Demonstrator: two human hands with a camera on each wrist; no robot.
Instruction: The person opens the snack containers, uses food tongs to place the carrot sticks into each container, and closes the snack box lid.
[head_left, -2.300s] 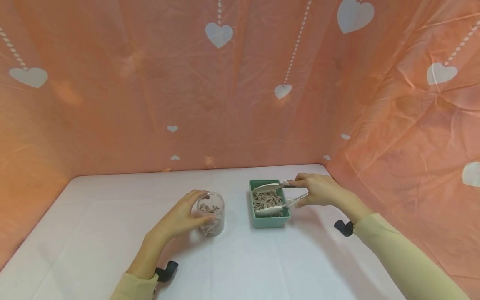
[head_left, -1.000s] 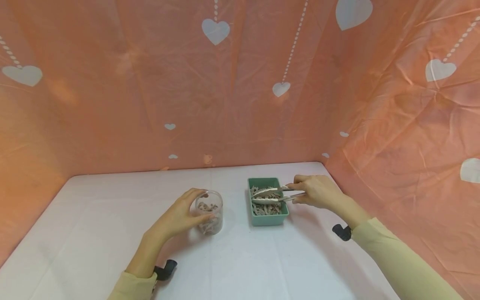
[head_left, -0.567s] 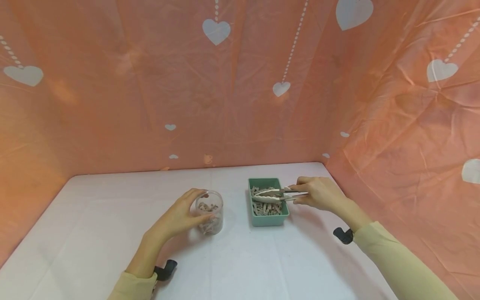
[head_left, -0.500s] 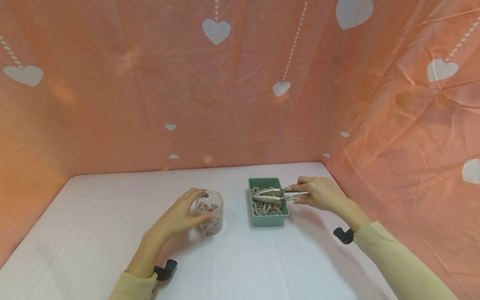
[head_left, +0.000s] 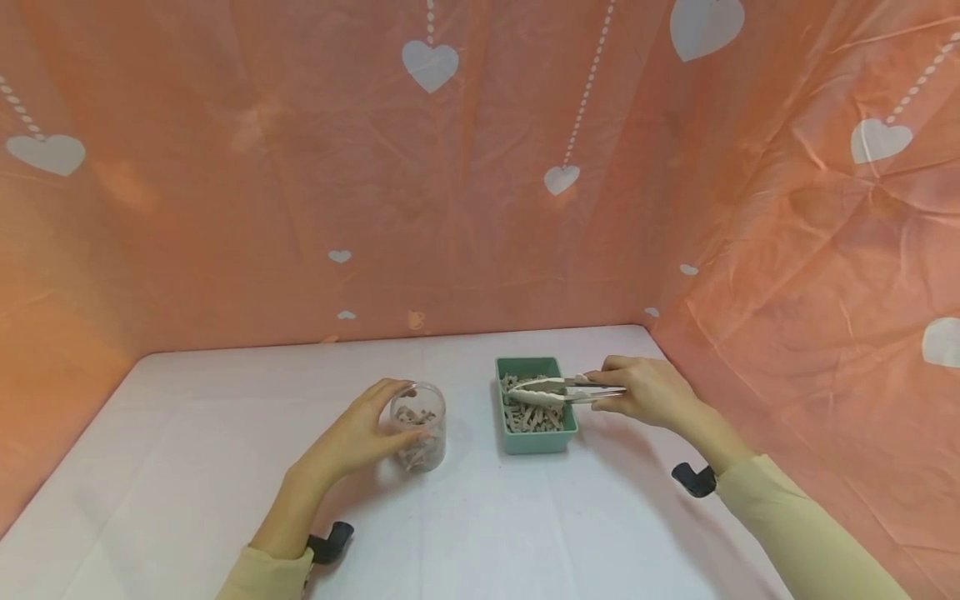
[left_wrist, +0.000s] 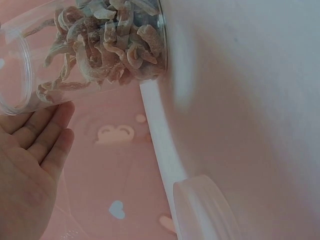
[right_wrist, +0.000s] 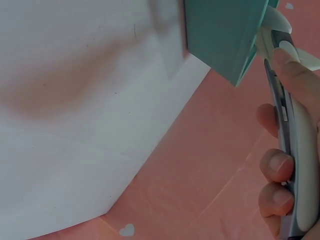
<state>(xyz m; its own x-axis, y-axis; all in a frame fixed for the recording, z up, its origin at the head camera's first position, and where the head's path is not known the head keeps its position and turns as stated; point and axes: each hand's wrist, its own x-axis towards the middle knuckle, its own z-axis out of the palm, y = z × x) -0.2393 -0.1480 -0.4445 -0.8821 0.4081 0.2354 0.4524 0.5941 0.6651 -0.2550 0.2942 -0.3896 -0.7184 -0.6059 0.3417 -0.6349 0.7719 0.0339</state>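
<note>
The left hand [head_left: 363, 429] reaches in from the near left, wrist low, thumb along the near wall of the clear cylindrical jar [head_left: 428, 452] and fingers along its far side near the rim. Grip: thumb and fingers hold the jar between them. The jar stands upright on the white-covered table [head_left: 480, 533], long axis vertical, mouth up, with dried-looking strips [left_wrist: 105, 45] inside.

The right hand [head_left: 651, 392] extends from the near right, palm side turned inward. Grip: fingers wrapped round the handles of the tongs [head_left: 558, 398]. The tongs' long axis runs roughly left to right; their heads point left, over the strips in the green rectangular box [head_left: 536, 445]. The heads lie close together; whether they pinch a strip cannot be told.
</note>
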